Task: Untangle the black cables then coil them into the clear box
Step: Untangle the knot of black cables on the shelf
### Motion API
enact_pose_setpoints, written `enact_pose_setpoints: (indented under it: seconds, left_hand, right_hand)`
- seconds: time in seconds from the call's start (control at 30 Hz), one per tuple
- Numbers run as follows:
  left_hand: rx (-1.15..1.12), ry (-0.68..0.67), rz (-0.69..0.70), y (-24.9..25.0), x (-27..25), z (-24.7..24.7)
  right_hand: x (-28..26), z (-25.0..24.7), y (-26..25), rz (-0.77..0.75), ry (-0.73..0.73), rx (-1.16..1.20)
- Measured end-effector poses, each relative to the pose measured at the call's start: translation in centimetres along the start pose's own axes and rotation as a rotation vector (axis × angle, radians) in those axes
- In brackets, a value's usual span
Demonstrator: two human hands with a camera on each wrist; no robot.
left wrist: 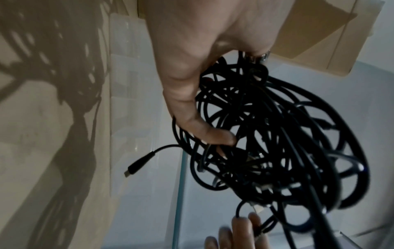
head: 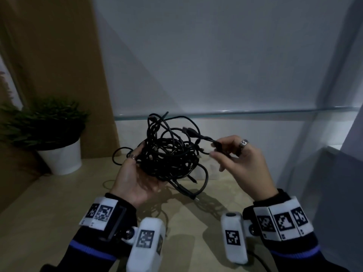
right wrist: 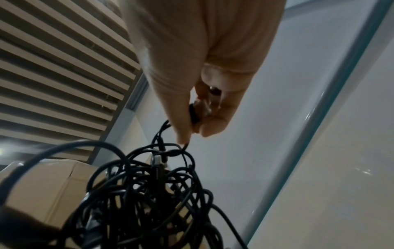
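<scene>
A thick tangle of black cables [head: 169,154] is held above the wooden table, and a few strands hang down to it. My left hand [head: 135,173] cups the tangle from the left, its thumb and fingers curled into the loops [left wrist: 277,143]. On the right, my right hand [head: 216,149] pinches one cable's plug end [head: 217,145] between thumb and fingers; in the right wrist view that plug [right wrist: 194,114] shows just above the tangle [right wrist: 149,193]. A loose plug [left wrist: 138,164] sticks out of the bundle. The clear box [left wrist: 127,84] stands on the table by the wall.
A potted plant in a white pot [head: 62,160] stands at the back left, in front of a brown cardboard panel [head: 49,55]. A glass shelf edge [head: 235,113] runs across the white wall behind the cables. The wooden table [head: 59,203] lies under both hands.
</scene>
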State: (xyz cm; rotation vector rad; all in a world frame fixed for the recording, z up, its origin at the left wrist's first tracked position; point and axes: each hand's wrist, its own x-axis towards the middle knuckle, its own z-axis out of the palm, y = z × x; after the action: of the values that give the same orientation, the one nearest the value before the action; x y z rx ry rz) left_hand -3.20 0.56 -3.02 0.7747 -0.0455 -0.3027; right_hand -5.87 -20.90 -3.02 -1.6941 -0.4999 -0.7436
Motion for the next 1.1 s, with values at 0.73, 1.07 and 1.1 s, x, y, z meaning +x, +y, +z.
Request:
enact_pose_setpoints:
  seconds: [0.73, 1.07, 1.1]
  left_hand:
    - [0.052, 0.102, 0.039, -0.2, 0.0, 0.0]
    - [0.067, 0.08, 0.023, -0.7, 0.0, 0.3]
    - [0.054, 0.077, 0.03, -0.8, -0.1, 0.5]
  right_hand:
    - [0.4, -0.4, 0.3, -0.119, 0.185, -0.413]
    - [0.6, 0.2, 0.4, -0.06, 0.027, -0.259]
    - [0.6, 0.2, 0.5, -0.064, 0.041, -0.28]
